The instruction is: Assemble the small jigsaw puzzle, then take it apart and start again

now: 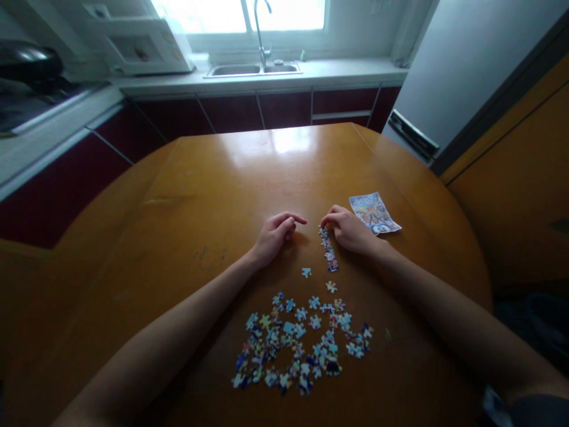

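My left hand [275, 234] rests on the wooden table [213, 196], fingers curled with the forefinger stretched right; nothing shows in it. My right hand [349, 228] rests beside it, fingertips pinched at the top end of a short strip of joined puzzle pieces [329, 249] that lies flat between the two hands. A heap of several loose puzzle pieces [302, 344] lies nearer to me, with two stray pieces [306, 272] between the heap and the strip. A small printed picture sheet [374, 212] lies just right of my right hand.
The round table ends close on the right by orange cabinet doors [520, 172]. Beyond the far edge run a white counter with a sink [253, 70] and tap, dark red cupboard fronts [284, 110] and a bright window. A stove [26, 89] sits at far left.
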Motion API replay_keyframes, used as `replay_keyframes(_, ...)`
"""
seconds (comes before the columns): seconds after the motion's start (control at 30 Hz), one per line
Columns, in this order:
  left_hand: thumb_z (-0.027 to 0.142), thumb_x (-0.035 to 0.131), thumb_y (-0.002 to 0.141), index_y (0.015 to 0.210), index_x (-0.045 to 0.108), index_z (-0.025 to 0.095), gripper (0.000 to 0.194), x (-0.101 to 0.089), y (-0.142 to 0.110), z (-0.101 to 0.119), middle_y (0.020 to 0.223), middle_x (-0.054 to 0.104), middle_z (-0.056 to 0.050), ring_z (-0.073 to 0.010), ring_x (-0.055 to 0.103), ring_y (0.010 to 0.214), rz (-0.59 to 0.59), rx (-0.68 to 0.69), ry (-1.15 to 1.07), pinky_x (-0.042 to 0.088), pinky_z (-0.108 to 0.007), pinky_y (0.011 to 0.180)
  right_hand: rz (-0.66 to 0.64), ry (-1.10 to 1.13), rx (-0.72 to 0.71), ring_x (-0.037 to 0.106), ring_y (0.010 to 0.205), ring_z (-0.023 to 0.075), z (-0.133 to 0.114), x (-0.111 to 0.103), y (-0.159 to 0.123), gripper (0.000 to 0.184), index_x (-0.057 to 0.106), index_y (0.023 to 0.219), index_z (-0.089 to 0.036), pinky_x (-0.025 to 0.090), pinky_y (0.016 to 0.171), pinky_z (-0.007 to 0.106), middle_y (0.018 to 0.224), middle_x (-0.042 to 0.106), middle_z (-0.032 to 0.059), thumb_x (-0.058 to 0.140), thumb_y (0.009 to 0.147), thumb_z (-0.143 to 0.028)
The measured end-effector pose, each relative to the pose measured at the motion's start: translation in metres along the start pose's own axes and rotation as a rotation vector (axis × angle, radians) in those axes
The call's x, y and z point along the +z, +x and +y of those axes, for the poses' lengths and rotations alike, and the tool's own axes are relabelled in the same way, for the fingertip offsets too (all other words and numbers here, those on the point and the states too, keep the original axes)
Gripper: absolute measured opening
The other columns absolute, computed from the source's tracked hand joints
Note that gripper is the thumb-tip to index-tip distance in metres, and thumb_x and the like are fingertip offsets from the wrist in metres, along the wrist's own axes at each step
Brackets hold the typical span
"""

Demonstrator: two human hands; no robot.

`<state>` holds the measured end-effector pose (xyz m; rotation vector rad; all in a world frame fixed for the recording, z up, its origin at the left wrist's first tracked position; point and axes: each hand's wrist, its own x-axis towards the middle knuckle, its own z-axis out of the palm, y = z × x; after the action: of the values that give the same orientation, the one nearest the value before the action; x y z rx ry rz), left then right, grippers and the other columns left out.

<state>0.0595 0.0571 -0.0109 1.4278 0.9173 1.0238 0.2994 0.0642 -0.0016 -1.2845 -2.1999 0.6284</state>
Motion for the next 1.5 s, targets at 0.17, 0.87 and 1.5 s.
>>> replay_keyframes(0.17,0.033,0.056,0.094,0.098,0.073,0.014,0.026,0.001,-0.001,0.000,0.065,0.047,0.001,-0.0102,0.041,0.059,0.014,0.001,0.005,0.032,-0.022,0.054,0.050,0.145,0.011,0.061,0.086,0.0190,0.005,0.000,0.002,0.031,0.073,0.079,-0.019,0.048,0.083,0.033,0.091,0.065,0.0074,0.046,0.084,-0.003)
replay_keyframes(0.87,0.034,0.052,0.095,0.090,0.071,0.015,0.027,0.006,-0.006,0.008,0.069,0.060,-0.001,-0.0126,0.051,0.063,0.060,0.106,0.231,0.040,-0.024,0.060,0.207,0.153,0.045,0.062,0.083,0.0187,0.013,0.006,-0.002,0.024,0.069,0.079,-0.018,0.047,0.077,0.031,0.085,0.068,0.0053,0.048,0.083,-0.006)
replay_keyframes(1.5,0.021,0.059,0.090,0.084,0.073,0.020,0.015,0.015,-0.007,-0.002,0.088,0.062,-0.005,-0.0211,0.058,0.091,0.115,0.218,0.764,0.046,-0.036,0.086,0.179,0.095,0.052,0.061,0.083,0.0180,0.013,0.009,-0.005,0.023,0.076,0.083,-0.020,0.048,0.076,0.031,0.092,0.063,0.0060,0.055,0.088,-0.013)
